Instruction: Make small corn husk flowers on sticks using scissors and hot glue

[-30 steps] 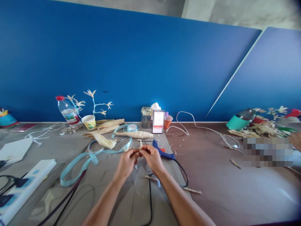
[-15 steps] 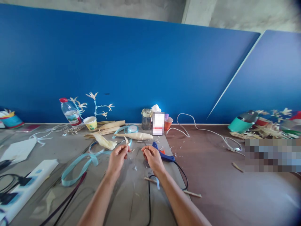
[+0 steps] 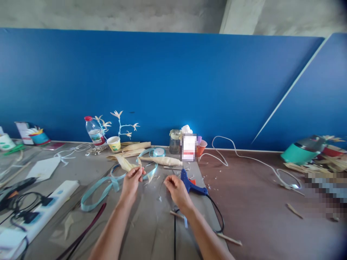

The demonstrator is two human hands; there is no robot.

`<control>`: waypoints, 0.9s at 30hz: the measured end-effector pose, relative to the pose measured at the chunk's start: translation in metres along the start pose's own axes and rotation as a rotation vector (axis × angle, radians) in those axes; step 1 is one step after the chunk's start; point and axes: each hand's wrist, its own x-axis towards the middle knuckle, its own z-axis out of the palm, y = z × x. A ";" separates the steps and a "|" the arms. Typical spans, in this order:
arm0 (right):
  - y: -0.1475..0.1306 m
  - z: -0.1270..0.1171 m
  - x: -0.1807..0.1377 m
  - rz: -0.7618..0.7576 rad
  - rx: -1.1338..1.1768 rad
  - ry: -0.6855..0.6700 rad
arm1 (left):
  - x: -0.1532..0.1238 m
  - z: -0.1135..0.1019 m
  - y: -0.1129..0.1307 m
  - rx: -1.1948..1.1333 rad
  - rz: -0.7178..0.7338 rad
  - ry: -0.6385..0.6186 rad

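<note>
My left hand point(image 3: 131, 182) is closed in a pinch on a small pale strip of corn husk point(image 3: 140, 161), its tip pointing up. Just across from it, my right hand point(image 3: 176, 188) has thumb and fingertips pressed together; what lies between them, if anything, is too small to name. Right beside that hand lies a blue glue gun point(image 3: 193, 183) with an orange trigger. Behind the left hand are a loose corn husk point(image 3: 124, 163) and a light-blue ribbon point(image 3: 94, 196). A rolled husk point(image 3: 165, 161) lies farther back, between the hands.
A ribbon spool point(image 3: 159, 152), a yellow paper cup point(image 3: 114, 143), a plastic bottle point(image 3: 95, 134) and a glass jar point(image 3: 175, 142) stand along the blue partition point(image 3: 168, 83). A lit phone point(image 3: 189, 148) leans there too. At left is a power strip point(image 3: 51, 206) with plugged-in cables.
The view has shifted, so most things appear lower and farther right. My hands stay apart at nearly the same spacing; the left still pinches the husk strip.
</note>
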 end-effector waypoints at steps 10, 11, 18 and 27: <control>-0.006 -0.002 -0.004 -0.024 -0.141 0.042 | 0.000 -0.004 -0.002 0.352 0.088 -0.025; -0.008 -0.003 -0.004 -0.034 -0.141 0.050 | 0.001 -0.005 -0.002 0.391 0.104 -0.030; -0.015 -0.009 -0.005 -0.078 -0.143 0.077 | 0.002 -0.007 -0.004 0.616 0.192 -0.107; -0.006 -0.004 -0.008 -0.169 -0.258 0.083 | -0.004 -0.002 0.000 0.623 0.286 -0.092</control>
